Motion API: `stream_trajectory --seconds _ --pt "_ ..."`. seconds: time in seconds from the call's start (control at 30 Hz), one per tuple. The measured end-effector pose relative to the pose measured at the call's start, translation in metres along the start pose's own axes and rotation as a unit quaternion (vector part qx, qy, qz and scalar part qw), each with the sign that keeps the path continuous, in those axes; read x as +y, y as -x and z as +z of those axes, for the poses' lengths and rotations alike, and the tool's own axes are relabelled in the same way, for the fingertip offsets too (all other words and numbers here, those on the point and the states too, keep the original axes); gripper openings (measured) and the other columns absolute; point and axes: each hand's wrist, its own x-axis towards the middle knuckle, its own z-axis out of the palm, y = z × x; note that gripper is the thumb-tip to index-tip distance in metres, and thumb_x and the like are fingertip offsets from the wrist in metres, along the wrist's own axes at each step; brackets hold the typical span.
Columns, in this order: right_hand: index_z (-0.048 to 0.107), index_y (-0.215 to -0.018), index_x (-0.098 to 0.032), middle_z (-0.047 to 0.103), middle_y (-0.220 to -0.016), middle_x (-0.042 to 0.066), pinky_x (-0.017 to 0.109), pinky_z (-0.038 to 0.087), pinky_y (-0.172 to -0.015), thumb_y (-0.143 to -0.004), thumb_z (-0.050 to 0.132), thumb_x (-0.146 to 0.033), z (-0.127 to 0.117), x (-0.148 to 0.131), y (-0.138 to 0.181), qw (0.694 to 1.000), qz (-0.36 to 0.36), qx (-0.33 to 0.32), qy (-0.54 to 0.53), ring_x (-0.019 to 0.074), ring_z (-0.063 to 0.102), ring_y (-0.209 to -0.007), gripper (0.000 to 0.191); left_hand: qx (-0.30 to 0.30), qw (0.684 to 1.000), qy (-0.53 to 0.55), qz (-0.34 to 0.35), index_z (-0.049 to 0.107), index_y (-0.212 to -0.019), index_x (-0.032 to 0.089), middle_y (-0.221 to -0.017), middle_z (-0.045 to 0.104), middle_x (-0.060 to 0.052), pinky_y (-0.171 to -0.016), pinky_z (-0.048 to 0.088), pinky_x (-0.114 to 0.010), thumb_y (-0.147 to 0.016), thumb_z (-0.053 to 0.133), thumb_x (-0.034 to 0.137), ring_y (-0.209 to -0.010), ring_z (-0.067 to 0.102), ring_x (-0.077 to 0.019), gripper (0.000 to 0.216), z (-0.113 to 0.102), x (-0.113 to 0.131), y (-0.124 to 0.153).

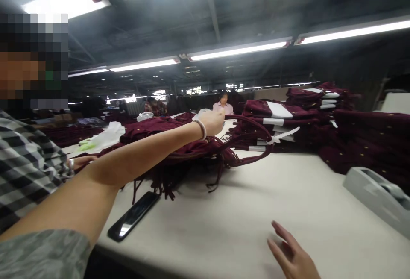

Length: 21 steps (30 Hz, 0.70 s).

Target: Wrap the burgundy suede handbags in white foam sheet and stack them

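My left hand (211,122) reaches far out over the table, its fingers closed around the handle of a maroon handbag (195,148). Dark fringe and thin cords hang from the bag's near side. Its looped handles stretch to the right, where a white tag or tie (285,135) is fastened to them. Low in the picture, my right hand (294,255) hovers by the pale tabletop (256,202) with fingers apart and nothing in it. A black phone (133,216) lies on the table beneath my left forearm.
Stacked maroon pieces with white wrappings (278,112) fill the far right. A grey tape dispenser (374,193) stands at the right edge. Close on my left is a co-worker in a checked shirt (25,163); white plastic (107,136) lies beyond. Another person (223,104) is farther back.
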Motion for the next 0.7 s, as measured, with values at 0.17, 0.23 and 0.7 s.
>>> stream_trajectory --seconds 0.17,0.23,0.7 --pt "0.037 -0.146 -0.022 0.049 -0.142 0.014 0.046 0.045 -0.1 -0.067 0.078 -0.053 0.006 -0.061 -0.006 0.932 0.077 -0.044 -0.352 0.032 0.047 -0.128 0.094 -0.107 0.984 0.111 0.095 0.056 -0.103 0.012 -0.096 0.068 -0.013 -0.079 0.051 -0.032 -0.089 0.053 0.025 -0.091 0.067 -0.0247 0.019 0.017 0.092 0.05" --pt "0.028 -0.15 -0.026 0.047 -0.143 0.013 0.046 0.043 -0.102 -0.066 0.08 -0.051 0.004 -0.072 0.0 0.895 0.091 -0.028 -0.436 0.0303 0.046 -0.129 0.102 -0.195 0.948 0.206 0.143 0.057 -0.103 0.013 -0.083 0.069 -0.007 -0.068 0.053 -0.029 -0.087 0.056 0.024 -0.075 0.068 -0.0201 0.019 0.024 0.118 0.072" --pt "0.068 -0.104 -0.017 0.072 -0.101 0.004 0.025 0.055 -0.07 -0.07 0.079 -0.036 -0.022 -0.053 0.019 0.822 0.2 0.081 -0.526 0.0186 0.067 -0.084 0.041 -0.17 0.96 0.105 -0.199 0.051 -0.118 -0.005 -0.121 0.055 -0.037 -0.092 0.042 -0.057 -0.088 0.053 0.03 -0.115 0.054 -0.0447 0.045 0.154 -0.008 0.149"
